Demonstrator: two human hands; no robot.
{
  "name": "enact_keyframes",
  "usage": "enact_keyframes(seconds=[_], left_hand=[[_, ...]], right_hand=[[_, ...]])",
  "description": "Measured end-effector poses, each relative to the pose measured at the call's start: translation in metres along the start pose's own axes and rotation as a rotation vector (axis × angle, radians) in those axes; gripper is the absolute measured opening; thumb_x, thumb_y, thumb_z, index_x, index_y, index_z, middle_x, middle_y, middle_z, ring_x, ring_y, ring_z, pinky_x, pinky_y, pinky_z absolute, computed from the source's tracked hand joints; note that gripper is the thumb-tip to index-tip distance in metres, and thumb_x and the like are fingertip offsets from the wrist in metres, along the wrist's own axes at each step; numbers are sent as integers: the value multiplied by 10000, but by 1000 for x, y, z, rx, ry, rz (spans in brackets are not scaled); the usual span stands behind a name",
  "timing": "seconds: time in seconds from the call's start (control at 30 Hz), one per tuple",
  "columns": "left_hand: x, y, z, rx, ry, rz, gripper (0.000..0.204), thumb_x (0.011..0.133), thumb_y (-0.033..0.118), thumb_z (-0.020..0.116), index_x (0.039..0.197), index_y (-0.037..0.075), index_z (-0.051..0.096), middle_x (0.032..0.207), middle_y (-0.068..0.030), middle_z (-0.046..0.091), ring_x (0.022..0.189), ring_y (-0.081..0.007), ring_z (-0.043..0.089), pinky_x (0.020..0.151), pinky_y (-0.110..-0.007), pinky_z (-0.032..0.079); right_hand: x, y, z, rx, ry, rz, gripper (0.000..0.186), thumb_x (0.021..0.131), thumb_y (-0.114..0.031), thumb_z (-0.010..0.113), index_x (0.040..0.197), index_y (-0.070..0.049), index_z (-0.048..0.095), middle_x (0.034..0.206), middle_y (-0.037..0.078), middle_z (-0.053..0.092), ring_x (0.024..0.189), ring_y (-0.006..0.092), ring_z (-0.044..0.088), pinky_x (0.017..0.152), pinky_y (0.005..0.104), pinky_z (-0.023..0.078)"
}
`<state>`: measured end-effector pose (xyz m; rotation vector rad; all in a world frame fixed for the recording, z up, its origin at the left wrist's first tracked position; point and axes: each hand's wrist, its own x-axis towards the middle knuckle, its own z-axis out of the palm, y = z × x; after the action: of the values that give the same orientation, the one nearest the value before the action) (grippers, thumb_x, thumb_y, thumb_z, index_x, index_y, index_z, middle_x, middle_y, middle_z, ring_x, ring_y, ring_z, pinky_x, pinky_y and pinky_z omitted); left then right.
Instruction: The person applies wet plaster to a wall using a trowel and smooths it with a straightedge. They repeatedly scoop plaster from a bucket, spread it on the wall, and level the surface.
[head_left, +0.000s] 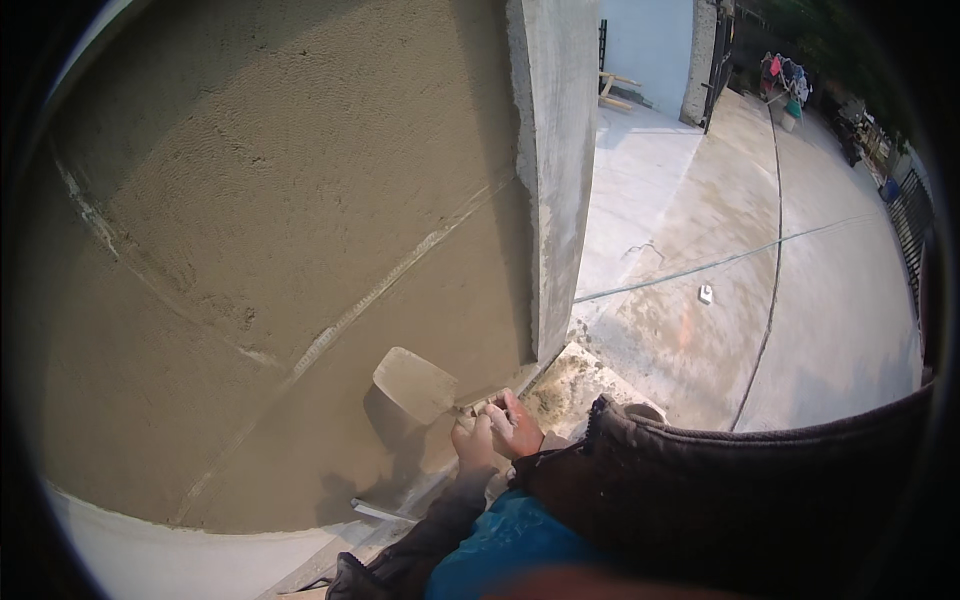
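Note:
A trowel [415,385] with a broad, round-cornered blade coated in mortar is up against the brown plastered wall [300,180], its shadow falling just beside it. My left hand [473,442] and my right hand [516,427] are close together at its handle, fingers bent and overlapping. Both are closed round the handle, which is mostly hidden by them. Ridged, pale strips [375,285] run across the plaster above the blade. Below my left hand, the end of a light metal bar [382,512] sticks out near the wall's foot.
A grey wall edge [562,170] stands upright right of the plaster. By its foot lies a mortar-spattered board [590,385]. A dark cable [776,220] and a greenish line [700,265] cross the concrete. A small white object [706,294] lies there. Laundry [785,75] hangs far off.

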<state>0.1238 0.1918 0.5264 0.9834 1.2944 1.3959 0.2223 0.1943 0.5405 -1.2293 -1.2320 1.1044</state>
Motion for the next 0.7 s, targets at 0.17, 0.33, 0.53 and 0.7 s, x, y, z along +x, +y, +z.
enact_keyframes(seconds=[0.17, 0.33, 0.53, 0.7], left_hand=[[9, 5, -8, 111, -221, 171, 372, 824, 16, 528, 1180, -51, 616, 1049, -71, 660, 947, -148, 623, 857, -293, 500], [-9, 68, -6, -30, -254, 36, 412, 816, 21, 533, 1215, -52, 603, 1056, -74, 649, 979, -153, 604, 886, -299, 488], [-23, 89, -25, -101, -276, 58, 461, 816, 7, 541, 1268, -73, 577, 1129, -94, 644, 1055, -168, 608, 936, -300, 478], [-31, 82, -35, -124, -346, 17, 544, 806, -4, 539, 1344, -85, 529, 1205, -114, 619, 1113, -173, 594, 971, -296, 464]], right_hand=[[10, -30, -1, 468, -101, -29, 214, 1046, -195, 524, 1161, -22, 473, 992, 87, 584, 921, 149, 588, 790, 316, 499], [-4, -50, -6, 25, -21, -254, 324, 1051, -216, 500, 1297, -10, 448, 1125, 109, 566, 1053, 196, 577, 909, 340, 483], [-29, -59, 14, -210, 72, -455, 446, 1036, -265, 494, 1389, -2, 422, 1186, 125, 568, 1158, 219, 544, 999, 380, 436], [-33, -75, 18, 192, -23, -185, 381, 1031, -202, 504, 1356, -10, 458, 1158, 113, 582, 1104, 198, 566, 966, 345, 452]])
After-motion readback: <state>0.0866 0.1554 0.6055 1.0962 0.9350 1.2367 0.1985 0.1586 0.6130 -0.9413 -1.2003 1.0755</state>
